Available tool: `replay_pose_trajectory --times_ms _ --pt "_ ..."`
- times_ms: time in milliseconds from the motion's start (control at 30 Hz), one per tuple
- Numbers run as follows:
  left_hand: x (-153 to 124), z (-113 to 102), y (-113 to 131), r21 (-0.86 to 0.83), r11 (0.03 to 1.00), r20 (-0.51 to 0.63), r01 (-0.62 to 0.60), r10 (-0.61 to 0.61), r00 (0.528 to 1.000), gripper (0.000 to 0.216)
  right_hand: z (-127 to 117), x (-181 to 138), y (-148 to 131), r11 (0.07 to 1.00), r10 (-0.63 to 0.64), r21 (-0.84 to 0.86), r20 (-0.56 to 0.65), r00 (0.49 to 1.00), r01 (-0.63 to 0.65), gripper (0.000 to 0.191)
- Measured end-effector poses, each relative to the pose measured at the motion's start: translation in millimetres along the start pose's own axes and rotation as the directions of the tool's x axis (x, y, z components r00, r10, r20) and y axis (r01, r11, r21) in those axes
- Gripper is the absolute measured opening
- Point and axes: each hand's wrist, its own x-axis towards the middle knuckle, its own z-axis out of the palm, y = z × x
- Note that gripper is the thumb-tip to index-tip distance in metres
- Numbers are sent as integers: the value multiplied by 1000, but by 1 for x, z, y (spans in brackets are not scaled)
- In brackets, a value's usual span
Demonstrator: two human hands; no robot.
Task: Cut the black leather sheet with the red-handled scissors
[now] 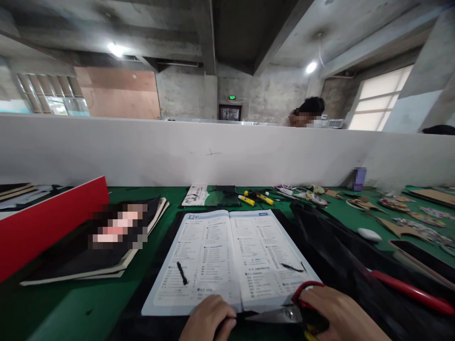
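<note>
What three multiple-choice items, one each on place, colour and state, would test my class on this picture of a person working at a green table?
1. Where does the open booklet lie?
A. on the red board
B. on the table in front of the hands
C. on the white partition

2. What colour are the handles of the scissors?
A. red
B. blue
C. white

3. How does the right hand stand?
A. flat on the booklet
B. raised in the air
C. closed on the scissors

Answers: 1 B, the booklet lies open on the green table just beyond both hands. 2 A, a red loop shows above the fingers. 3 C, the fingers wrap the handles while the left hand pinches black material at the blades.
</note>
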Motion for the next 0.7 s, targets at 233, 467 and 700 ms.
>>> replay_pose_trajectory --times_ms 233,467,700 --pt "2 -2 2 15 1000 11 0 0 1000 15 -2 1 0 999 24 -24 110 994 -21 29" --pt "0 -1 2 5 1000 11 5 -5 1000 16 -15 -2 0 987 2 -160 -104 995 -19 46" --pt "-1 2 -1 -6 1000 -1 -3 3 1000 15 -28 -11 11 955 -122 -291 -185 975 64 44"
